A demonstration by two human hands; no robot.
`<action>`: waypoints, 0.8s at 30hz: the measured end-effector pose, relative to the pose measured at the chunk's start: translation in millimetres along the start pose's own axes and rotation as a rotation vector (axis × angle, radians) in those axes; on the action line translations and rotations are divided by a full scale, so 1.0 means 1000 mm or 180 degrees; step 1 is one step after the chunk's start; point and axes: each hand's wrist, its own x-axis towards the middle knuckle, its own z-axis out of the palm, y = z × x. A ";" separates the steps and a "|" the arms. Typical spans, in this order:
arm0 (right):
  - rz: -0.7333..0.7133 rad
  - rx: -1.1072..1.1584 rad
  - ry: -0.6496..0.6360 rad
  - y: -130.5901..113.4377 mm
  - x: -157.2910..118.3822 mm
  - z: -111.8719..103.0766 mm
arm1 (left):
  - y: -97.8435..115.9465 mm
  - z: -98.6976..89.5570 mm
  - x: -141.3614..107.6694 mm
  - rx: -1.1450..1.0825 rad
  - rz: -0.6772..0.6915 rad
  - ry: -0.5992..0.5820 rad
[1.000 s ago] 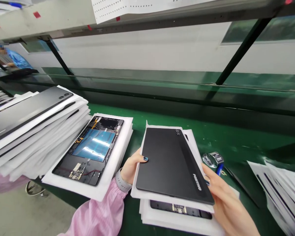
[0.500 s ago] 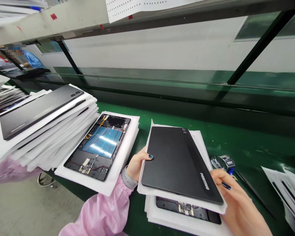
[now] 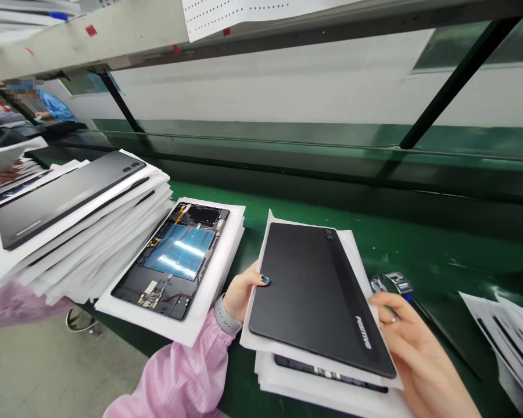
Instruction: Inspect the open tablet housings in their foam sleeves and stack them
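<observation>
A black tablet back cover (image 3: 305, 296) with two camera rings and white lettering lies on a white foam sheet (image 3: 346, 239), slightly tilted. My left hand (image 3: 243, 287) grips its left edge, thumb on top and the other fingers hidden below. At the right edge, the curled fingers of my right hand (image 3: 412, 342) hold the cover and sheet. Beneath is an opened tablet (image 3: 326, 373), mostly covered, on more white sheets. To the left, another opened tablet (image 3: 172, 261) shows its blue-filmed battery and circuit board on a white sheet pile.
A tall stack of white sheets (image 3: 100, 249) at left has a grey back cover (image 3: 70, 200) on top. Right of my work lie a shiny metal roll (image 3: 392, 283), dark tweezers (image 3: 447, 339) and more sheets (image 3: 501, 337). A co-worker's hand (image 3: 0, 173) shows at far left.
The near edge of the back cover has dropped, hiding more of the opened tablet below. My right fingers have shifted and curled along its edge. The co-worker's white sheet has moved right.
</observation>
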 end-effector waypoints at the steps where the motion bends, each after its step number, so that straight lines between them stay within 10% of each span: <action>1: -0.0004 -0.0029 -0.0027 0.000 0.001 -0.002 | 0.000 0.001 0.000 0.0015 0.0001 0.0011; 9: -0.0171 0.0243 -0.0646 0.006 0.009 -0.009 | 0.000 0.000 -0.001 0.0057 -0.0006 0.0047; 16: 0.0128 0.0727 -0.0338 0.001 0.000 0.007 | -0.005 0.002 -0.007 0.0087 -0.0103 -0.0135; 24: -0.0081 0.0630 -0.0456 0.010 0.009 -0.006 | -0.014 0.072 -0.031 0.0621 0.0252 -0.0407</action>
